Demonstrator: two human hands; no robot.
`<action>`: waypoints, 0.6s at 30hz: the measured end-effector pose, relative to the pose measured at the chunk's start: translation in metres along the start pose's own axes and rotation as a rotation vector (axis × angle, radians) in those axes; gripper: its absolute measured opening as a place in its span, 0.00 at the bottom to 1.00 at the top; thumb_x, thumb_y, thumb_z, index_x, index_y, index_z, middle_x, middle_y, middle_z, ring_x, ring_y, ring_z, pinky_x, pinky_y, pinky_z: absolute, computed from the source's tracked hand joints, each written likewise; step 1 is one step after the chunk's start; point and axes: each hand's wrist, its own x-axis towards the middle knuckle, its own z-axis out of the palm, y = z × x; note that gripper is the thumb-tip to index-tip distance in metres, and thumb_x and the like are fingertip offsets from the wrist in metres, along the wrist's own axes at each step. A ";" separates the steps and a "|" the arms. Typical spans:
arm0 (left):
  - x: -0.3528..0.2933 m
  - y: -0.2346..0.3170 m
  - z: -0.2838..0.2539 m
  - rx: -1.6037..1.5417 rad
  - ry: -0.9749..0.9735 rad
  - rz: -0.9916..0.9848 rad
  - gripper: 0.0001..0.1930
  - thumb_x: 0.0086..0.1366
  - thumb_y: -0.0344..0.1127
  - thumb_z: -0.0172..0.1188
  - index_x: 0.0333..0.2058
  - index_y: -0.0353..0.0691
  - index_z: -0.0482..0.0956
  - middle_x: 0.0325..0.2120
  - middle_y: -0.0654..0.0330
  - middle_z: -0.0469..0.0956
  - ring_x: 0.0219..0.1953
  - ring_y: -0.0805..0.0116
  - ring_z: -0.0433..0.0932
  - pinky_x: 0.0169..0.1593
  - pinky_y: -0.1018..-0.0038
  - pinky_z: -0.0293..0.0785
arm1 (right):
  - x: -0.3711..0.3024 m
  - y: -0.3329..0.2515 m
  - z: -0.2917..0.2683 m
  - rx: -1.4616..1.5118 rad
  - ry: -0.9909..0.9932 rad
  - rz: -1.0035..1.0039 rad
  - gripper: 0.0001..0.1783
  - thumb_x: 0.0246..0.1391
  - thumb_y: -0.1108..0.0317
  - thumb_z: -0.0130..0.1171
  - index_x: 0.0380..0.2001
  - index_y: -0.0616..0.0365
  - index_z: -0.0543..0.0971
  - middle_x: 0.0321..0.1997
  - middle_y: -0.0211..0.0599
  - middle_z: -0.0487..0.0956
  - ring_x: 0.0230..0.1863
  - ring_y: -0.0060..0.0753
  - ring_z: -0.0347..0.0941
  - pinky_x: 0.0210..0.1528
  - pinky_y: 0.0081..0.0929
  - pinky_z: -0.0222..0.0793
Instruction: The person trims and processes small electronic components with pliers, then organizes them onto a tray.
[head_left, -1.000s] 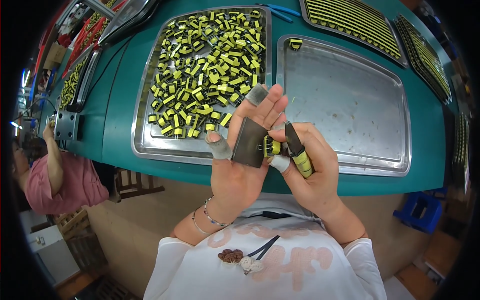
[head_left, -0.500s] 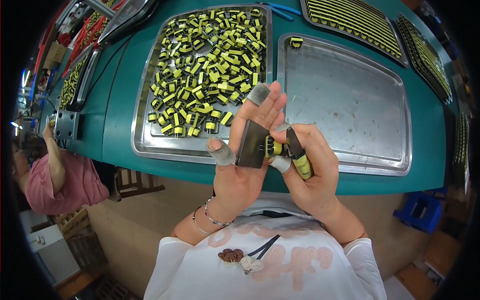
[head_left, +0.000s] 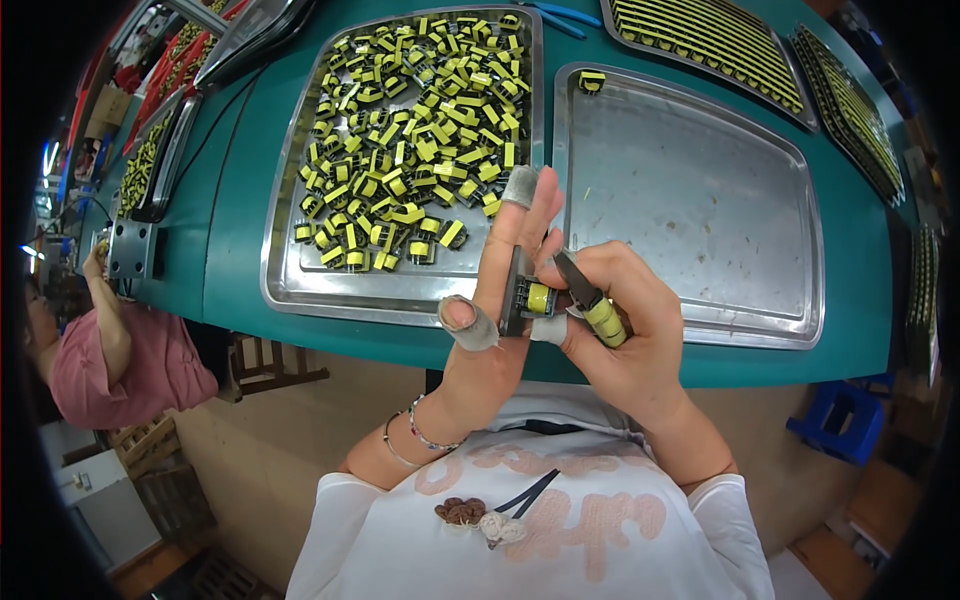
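Head view: left hand [head_left: 488, 360] holds a dark plate [head_left: 514, 295], seen nearly edge-on, at its palm side; index finger points up, thumb stands apart from it, both tips wrapped in grey covers [head_left: 520, 187]. Exact grip on the plate is partly hidden. Right hand [head_left: 640, 320] is closed around two things: a small yellow-and-black component [head_left: 541, 298] pinched near the thumb and fingertips, and a blade-like tool [head_left: 603, 320], handle yellowish, dark end tilted up and left. Component sits between the hands, in the air, pin side toward the plate; can't tell if pins touch it. Both hands are over the near edge of the green worktop [head_left: 245, 185]. Ahead and left, metal tray [head_left: 400, 288] with a loose heap of the same yellow-black pieces, mixed orientations, bare metal along its near end. Beside it, to the right, second metal tray [head_left: 690, 210], one piece [head_left: 591, 81] in its far left corner. Blue-handled tool [head_left: 562, 20] lies behind the trays. Far right, a tray of pieces in tight rows [head_left: 705, 55], stacked trays [head_left: 850, 115] beyond. Blue stool [head_left: 835, 425] on the floor, lower right. Left side: co-worker in pink top [head_left: 135, 365] near a dark block with holes [head_left: 133, 250].
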 end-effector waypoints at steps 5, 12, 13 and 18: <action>0.000 0.000 0.000 0.168 -0.028 0.072 0.56 0.54 0.82 0.30 0.68 0.40 0.39 0.68 0.44 0.43 0.70 0.49 0.43 0.70 0.54 0.35 | -0.004 0.002 -0.001 -0.062 0.000 -0.044 0.18 0.33 0.84 0.60 0.34 0.60 0.78 0.32 0.37 0.76 0.33 0.37 0.74 0.35 0.28 0.69; -0.001 0.007 -0.002 0.068 -0.057 -0.142 0.56 0.55 0.80 0.35 0.67 0.36 0.44 0.66 0.43 0.50 0.69 0.52 0.49 0.68 0.57 0.48 | 0.000 0.003 -0.006 -0.098 -0.079 -0.097 0.19 0.36 0.79 0.66 0.37 0.62 0.78 0.37 0.39 0.77 0.35 0.36 0.74 0.36 0.26 0.69; -0.002 0.008 -0.002 -0.016 -0.062 -0.189 0.53 0.58 0.78 0.34 0.66 0.35 0.45 0.65 0.42 0.51 0.67 0.51 0.54 0.68 0.60 0.52 | 0.002 0.001 -0.008 -0.170 -0.101 -0.151 0.21 0.33 0.80 0.65 0.38 0.62 0.79 0.38 0.39 0.76 0.35 0.37 0.74 0.37 0.27 0.70; -0.008 0.009 -0.016 -0.349 -0.169 -0.292 0.39 0.69 0.62 0.36 0.67 0.39 0.46 0.65 0.48 0.56 0.66 0.59 0.57 0.63 0.68 0.59 | 0.000 0.008 -0.014 -0.344 -0.194 -0.455 0.26 0.26 0.82 0.60 0.39 0.62 0.81 0.39 0.40 0.75 0.34 0.38 0.73 0.33 0.30 0.71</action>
